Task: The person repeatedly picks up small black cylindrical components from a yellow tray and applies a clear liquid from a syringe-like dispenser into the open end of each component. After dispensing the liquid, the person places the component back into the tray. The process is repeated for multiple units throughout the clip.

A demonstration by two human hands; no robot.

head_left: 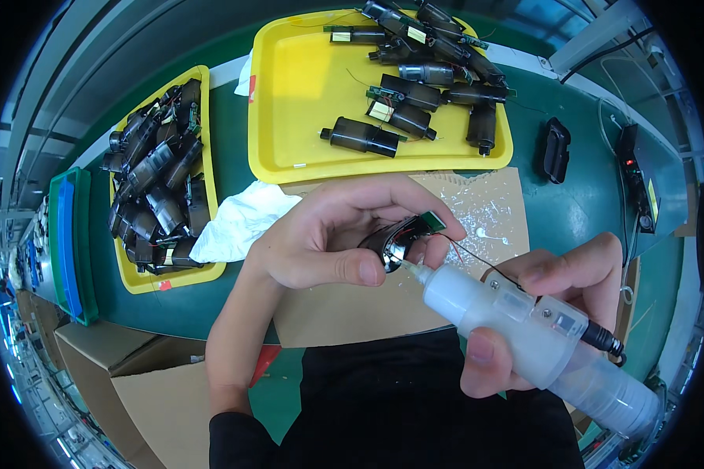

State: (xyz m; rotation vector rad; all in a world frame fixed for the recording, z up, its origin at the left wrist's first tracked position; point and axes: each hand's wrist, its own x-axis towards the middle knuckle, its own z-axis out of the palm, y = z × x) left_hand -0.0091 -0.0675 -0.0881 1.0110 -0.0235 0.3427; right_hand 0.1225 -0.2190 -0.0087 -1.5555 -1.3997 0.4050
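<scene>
Above a glue-spattered brown cardboard sheet [477, 205], the left hand [328, 234] is pinching a small dark cylindrical motor part with a green circuit board [403, 237], while the right hand [536, 313] is clenching a translucent white plastic glue dispenser [516, 324], its nozzle touching the part.

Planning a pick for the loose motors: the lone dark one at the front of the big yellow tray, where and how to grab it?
Grip the dark motor unit across the middle of its barrel, coming from above. It lies flat on the yellow tray, long axis roughly left-right, with bare tray in front and behind for the fingers. Probably avoid the ends: a small shaft sticks out on the left.
</scene>
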